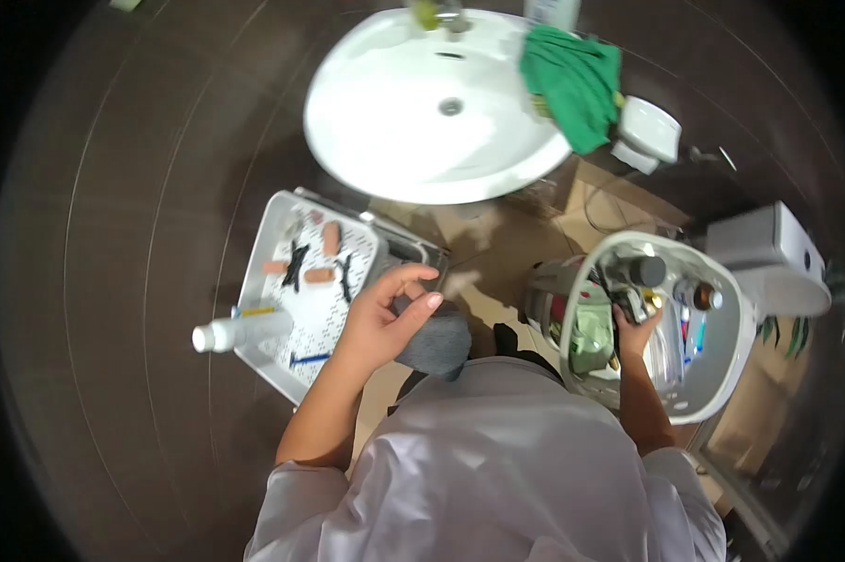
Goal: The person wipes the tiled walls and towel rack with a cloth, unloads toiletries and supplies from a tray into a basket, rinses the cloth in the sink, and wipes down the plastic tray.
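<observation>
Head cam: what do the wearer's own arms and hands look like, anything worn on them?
Both bare: no gloves. Left hand and wrist show no ring, watch or band; right hand is partly hidden, none seen there. Short, loose, plain whitish sleeves end near the elbows, matching the top. No markings or cables visible.

And the right hand (636,332) is down in the tub (737,361), fingertips lost among the jumbled items (647,272); what they touch, I can't make out! Up top, the blurry faucet (452,17) runs out of view, and so does the white bottle (555,11), its lower part behind the green cloth (577,84).
</observation>
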`<action>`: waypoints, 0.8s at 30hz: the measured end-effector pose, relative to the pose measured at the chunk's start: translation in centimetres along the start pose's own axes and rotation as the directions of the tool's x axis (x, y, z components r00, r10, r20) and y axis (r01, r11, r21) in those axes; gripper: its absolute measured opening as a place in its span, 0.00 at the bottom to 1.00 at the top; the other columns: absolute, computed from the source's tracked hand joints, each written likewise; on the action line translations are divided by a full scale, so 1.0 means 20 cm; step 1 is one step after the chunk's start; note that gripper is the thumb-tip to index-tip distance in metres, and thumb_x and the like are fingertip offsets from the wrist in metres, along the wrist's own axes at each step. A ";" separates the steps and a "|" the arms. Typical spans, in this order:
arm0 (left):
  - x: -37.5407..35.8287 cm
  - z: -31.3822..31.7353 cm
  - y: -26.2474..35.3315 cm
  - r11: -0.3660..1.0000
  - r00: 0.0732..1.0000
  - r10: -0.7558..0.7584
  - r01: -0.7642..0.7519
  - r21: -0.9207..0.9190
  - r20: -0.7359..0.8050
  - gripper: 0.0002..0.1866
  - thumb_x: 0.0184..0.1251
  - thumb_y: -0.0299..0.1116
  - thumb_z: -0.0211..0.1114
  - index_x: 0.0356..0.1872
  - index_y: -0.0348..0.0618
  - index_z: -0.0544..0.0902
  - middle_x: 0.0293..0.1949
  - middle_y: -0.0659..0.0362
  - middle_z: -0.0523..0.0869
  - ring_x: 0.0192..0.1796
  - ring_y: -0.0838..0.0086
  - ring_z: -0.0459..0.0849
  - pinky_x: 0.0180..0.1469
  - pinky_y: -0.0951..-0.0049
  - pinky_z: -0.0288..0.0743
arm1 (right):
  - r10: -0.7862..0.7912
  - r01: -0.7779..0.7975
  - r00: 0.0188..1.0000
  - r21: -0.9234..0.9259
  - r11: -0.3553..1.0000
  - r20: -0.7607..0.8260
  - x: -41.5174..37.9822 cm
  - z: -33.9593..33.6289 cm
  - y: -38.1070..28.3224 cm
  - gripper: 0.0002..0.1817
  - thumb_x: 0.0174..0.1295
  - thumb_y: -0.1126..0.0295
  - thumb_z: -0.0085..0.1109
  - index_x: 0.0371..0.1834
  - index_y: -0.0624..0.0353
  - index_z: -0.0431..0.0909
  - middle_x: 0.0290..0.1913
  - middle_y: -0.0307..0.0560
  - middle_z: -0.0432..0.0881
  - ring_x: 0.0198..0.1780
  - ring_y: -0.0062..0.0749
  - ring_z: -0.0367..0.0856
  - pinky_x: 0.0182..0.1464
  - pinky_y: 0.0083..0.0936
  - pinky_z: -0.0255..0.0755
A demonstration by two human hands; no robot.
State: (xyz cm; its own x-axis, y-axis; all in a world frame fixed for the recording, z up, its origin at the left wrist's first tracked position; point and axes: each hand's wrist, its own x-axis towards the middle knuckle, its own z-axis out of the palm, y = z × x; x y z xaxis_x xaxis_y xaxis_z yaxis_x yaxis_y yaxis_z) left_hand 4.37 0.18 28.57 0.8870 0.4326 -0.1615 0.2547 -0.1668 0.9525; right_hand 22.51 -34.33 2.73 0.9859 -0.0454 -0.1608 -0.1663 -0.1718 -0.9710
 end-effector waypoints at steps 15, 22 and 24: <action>-0.67 -0.68 -0.19 0.962 0.895 0.162 -0.050 0.269 -0.415 0.24 0.42 0.19 0.66 0.46 0.46 0.75 0.39 0.56 0.74 0.48 0.63 0.73 0.50 0.69 0.68 | -0.654 0.603 0.757 -0.361 0.711 -0.023 0.16 -0.07 -0.63 0.28 0.57 0.73 0.57 0.58 0.66 0.56 0.57 0.60 0.64 0.55 0.41 0.68 0.56 0.32 0.64; -0.80 -0.75 -0.24 0.954 0.820 -0.058 0.214 0.211 -0.569 0.23 0.49 0.27 0.62 0.50 0.44 0.68 0.46 0.52 0.68 0.41 0.60 0.75 0.44 0.68 0.70 | -0.817 0.792 0.290 0.354 0.497 0.498 -0.20 1.24 -1.17 0.24 0.61 0.75 0.49 0.60 0.65 0.56 0.57 0.53 0.65 0.53 0.38 0.68 0.55 0.29 0.62; -0.78 -0.73 -0.38 0.952 0.771 -0.053 0.230 0.200 -0.635 0.23 0.48 0.28 0.61 0.49 0.42 0.68 0.46 0.51 0.69 0.43 0.59 0.75 0.45 0.68 0.70 | -0.688 0.729 0.130 0.402 0.554 0.714 -0.42 1.53 -1.15 0.20 0.57 0.76 0.51 0.53 0.65 0.64 0.54 0.52 0.68 0.53 0.38 0.68 0.56 0.30 0.60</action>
State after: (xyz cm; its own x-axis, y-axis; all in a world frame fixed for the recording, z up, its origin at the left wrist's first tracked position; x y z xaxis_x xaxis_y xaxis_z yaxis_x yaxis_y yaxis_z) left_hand -16.94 7.67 27.70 0.4261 0.9046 -0.0107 0.5237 -0.2370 0.8183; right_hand 18.46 0.03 21.00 0.2539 0.8148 0.5212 0.6332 0.2673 -0.7264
